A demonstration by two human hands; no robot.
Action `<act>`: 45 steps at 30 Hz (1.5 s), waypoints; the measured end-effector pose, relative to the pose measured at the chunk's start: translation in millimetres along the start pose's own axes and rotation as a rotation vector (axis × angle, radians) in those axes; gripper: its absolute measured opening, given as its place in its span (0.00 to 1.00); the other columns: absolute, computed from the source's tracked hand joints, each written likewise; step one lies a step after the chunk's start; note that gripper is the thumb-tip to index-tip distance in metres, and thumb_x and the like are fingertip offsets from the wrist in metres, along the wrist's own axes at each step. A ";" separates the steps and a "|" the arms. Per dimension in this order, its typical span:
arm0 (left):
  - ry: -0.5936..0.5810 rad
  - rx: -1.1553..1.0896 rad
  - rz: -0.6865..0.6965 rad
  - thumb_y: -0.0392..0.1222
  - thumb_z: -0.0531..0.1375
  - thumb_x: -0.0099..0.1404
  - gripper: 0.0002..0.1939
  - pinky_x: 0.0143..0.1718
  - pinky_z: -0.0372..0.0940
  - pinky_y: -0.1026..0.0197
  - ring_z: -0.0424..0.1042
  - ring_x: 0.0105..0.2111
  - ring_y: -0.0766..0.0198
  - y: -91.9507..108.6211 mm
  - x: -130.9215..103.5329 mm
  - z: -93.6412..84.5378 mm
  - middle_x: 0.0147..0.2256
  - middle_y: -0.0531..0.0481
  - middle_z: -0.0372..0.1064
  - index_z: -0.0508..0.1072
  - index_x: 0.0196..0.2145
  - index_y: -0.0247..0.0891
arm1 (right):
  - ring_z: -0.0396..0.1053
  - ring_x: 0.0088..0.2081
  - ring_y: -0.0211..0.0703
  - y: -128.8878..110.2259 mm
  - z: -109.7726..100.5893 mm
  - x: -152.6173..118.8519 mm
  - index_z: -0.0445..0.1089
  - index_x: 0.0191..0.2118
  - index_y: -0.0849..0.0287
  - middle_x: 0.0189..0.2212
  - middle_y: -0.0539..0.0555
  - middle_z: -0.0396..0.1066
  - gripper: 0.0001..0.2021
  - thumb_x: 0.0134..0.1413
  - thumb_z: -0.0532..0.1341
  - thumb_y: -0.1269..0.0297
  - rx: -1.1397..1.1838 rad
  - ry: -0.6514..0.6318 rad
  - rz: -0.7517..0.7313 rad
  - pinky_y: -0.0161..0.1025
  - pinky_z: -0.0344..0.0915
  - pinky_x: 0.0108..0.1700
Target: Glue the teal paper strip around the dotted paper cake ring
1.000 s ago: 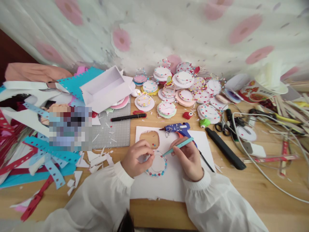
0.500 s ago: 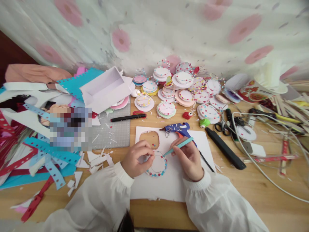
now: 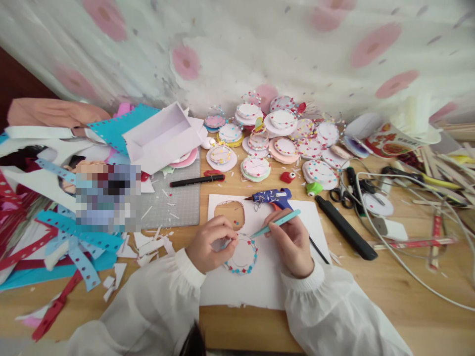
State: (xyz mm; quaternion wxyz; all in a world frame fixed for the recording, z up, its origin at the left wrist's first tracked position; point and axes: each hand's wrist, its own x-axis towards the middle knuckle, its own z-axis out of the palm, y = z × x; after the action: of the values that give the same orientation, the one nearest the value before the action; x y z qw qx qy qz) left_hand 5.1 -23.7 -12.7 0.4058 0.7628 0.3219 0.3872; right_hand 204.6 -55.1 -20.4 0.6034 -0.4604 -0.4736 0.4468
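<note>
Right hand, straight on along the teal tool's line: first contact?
Right hand leads with the teal tool, aimed left and slightly down. First in line looks like the upper right of the disc's decorated rim. One view, so I can't tell if the tip already touches.

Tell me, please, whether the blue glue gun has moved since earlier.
No, the glue gun lies where it did, its nozzle beside the hole in the white sheet.
</note>
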 end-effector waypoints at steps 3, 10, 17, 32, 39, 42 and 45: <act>-0.002 -0.006 0.005 0.33 0.58 0.60 0.04 0.30 0.64 0.62 0.66 0.28 0.66 -1.2 -1.1 0.1 0.28 0.49 0.65 0.71 0.28 0.36 | 0.66 0.31 0.41 -1.8 1.7 -0.9 0.67 0.33 0.57 0.30 0.53 0.66 0.03 0.58 0.59 0.65 -0.051 -0.040 -0.076 0.39 0.65 0.31; -0.089 0.067 0.117 0.34 0.58 0.60 0.04 0.33 0.64 0.60 0.67 0.29 0.64 -0.4 0.2 -1.5 0.27 0.48 0.66 0.72 0.28 0.36 | 0.69 0.39 0.44 -0.8 2.9 -3.0 0.69 0.38 0.56 0.35 0.55 0.68 0.03 0.57 0.60 0.70 -0.131 0.046 -0.155 0.42 0.68 0.38; -0.073 0.064 0.121 0.38 0.56 0.65 0.08 0.34 0.63 0.60 0.68 0.31 0.63 4.0 -1.0 -0.5 0.30 0.46 0.70 0.74 0.35 0.36 | 0.71 0.42 0.44 -0.1 3.1 -3.4 0.70 0.40 0.55 0.38 0.55 0.72 0.07 0.56 0.62 0.71 -0.096 0.042 -0.120 0.41 0.69 0.38; 0.208 -0.224 -0.253 0.39 0.61 0.62 0.03 0.33 0.60 0.62 0.64 0.30 0.65 -3.3 -2.1 1.8 0.29 0.51 0.64 0.74 0.33 0.39 | 0.73 0.44 0.42 -3.4 8.1 -4.9 0.72 0.41 0.53 0.39 0.53 0.76 0.10 0.54 0.63 0.73 0.042 -0.111 -0.029 0.40 0.71 0.48; 0.242 -0.253 -0.306 0.39 0.62 0.60 0.04 0.33 0.60 0.61 0.64 0.29 0.64 -3.0 -0.8 1.1 0.27 0.50 0.65 0.74 0.29 0.38 | 0.74 0.42 0.41 -5.6 8.0 -3.6 0.73 0.39 0.53 0.38 0.52 0.77 0.09 0.53 0.64 0.73 0.008 -0.146 -0.034 0.40 0.72 0.46; 0.253 -0.211 -0.305 0.39 0.61 0.60 0.04 0.33 0.61 0.61 0.65 0.29 0.64 -4.3 -1.7 1.8 0.27 0.50 0.66 0.74 0.28 0.37 | 0.74 0.42 0.42 -5.3 6.8 -3.9 0.74 0.39 0.53 0.38 0.53 0.77 0.10 0.52 0.65 0.73 -0.029 -0.146 -0.062 0.40 0.72 0.44; 0.263 -0.159 -0.292 0.37 0.61 0.60 0.04 0.32 0.61 0.61 0.65 0.28 0.65 -6.1 -3.1 3.1 0.26 0.50 0.66 0.74 0.28 0.37 | 0.74 0.41 0.43 -2.9 4.2 -5.3 0.74 0.39 0.52 0.37 0.53 0.77 0.12 0.50 0.65 0.75 -0.063 -0.152 -0.110 0.41 0.72 0.43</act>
State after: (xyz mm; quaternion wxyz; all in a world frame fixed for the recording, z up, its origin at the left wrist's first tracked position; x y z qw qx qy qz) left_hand 5.1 -24.4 -20.2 0.4709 0.6164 0.4477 0.4447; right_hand 200.0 -60.2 -17.9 0.5745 -0.4172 -0.5563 0.4317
